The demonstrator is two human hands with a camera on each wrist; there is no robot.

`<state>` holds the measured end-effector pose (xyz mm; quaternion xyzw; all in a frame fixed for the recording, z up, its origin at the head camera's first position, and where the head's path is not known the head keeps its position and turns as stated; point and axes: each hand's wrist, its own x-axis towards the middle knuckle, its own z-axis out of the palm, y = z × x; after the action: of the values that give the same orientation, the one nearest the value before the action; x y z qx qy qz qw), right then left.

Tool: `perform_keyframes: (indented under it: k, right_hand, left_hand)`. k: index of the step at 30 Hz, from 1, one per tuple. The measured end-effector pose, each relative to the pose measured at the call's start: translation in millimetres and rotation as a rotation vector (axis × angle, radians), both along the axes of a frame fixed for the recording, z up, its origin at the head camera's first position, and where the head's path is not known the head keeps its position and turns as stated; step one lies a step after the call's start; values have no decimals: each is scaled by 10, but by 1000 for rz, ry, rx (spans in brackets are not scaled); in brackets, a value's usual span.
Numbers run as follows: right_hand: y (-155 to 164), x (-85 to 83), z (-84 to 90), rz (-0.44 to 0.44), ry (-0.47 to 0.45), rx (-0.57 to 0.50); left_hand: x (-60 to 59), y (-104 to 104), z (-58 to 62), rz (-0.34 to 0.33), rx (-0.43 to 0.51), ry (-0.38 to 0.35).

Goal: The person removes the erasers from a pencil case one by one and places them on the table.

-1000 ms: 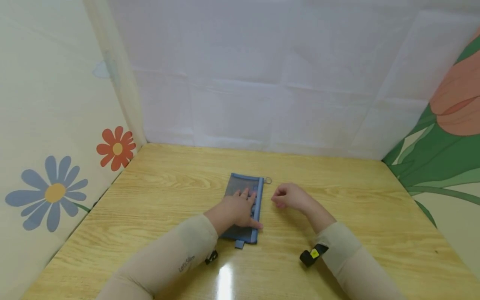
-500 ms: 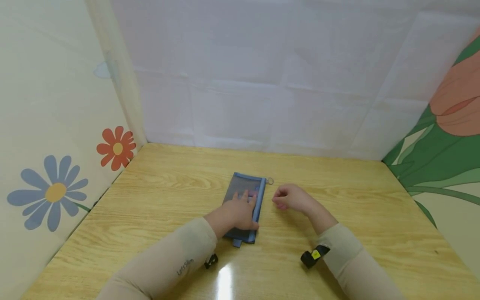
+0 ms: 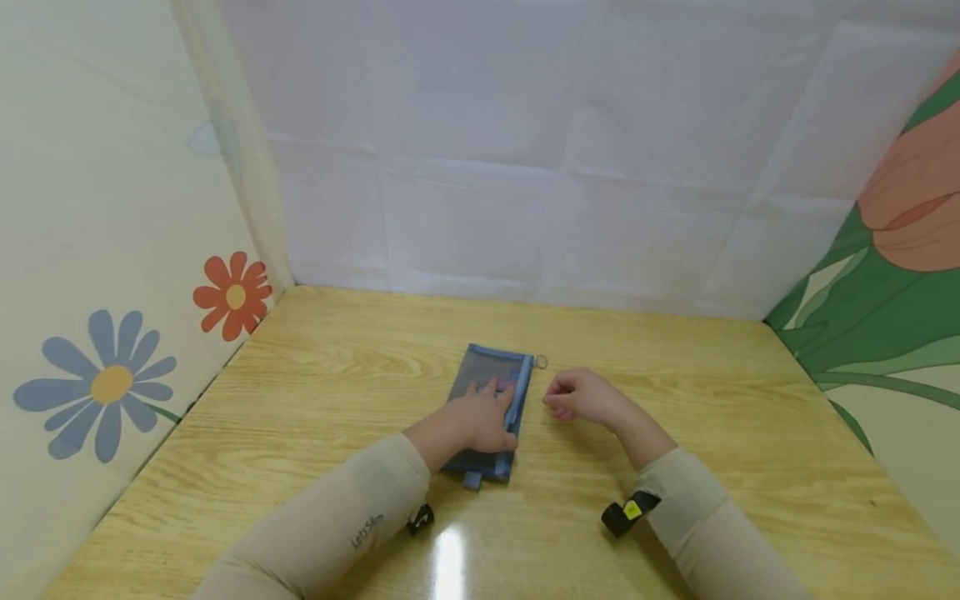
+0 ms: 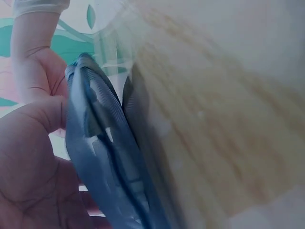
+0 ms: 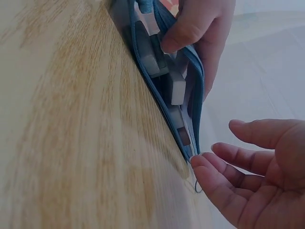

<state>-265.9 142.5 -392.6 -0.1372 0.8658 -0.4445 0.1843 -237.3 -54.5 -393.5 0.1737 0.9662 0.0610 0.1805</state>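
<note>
A blue mesh zip pouch (image 3: 480,367) lies on the table, its zipped side towards the right. My left hand (image 3: 480,421) lies over it, fingers spread on the mesh, and grips the top layer at the mouth with the thumb hooked over the edge. In the right wrist view the pouch's mouth (image 5: 195,71) gapes apart, and pale and grey blocks (image 5: 177,90) show inside. My right hand (image 3: 581,393) hovers just right of the pouch, fingers loosely curled, holding nothing. A small metal ring (image 3: 541,362) hangs at the pouch's far right corner.
The pouch rests on a wood-grain table (image 3: 360,367). A white sheet (image 3: 480,167) rises at the back, and flower-patterned panels (image 3: 75,233) stand at both sides. A black strap device (image 3: 621,517) is on the right wrist.
The pouch has shifted slightly to the right and turned a little under my left hand. My left thumb has drawn in to the zip edge, which now lifts. The right hand is nearly still.
</note>
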Motion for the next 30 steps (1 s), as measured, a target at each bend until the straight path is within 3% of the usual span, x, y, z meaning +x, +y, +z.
perform_keyframes:
  k: [9,17,24,30]
  right_hand:
    - [7,0,7,-9,-21,-13]
    - [23,2,-7,10,-18,-11]
    - [56,-12,-1,30,-28,-36]
    - [65,-21,-6,31,-32,-40]
  left_hand:
    - [-58,-2,22,28,65,75]
    - [-89,-12,35,-65,51,157]
    - [-74,-37,109,-66,114,170]
    - [-79,-75,128,-70,190,130]
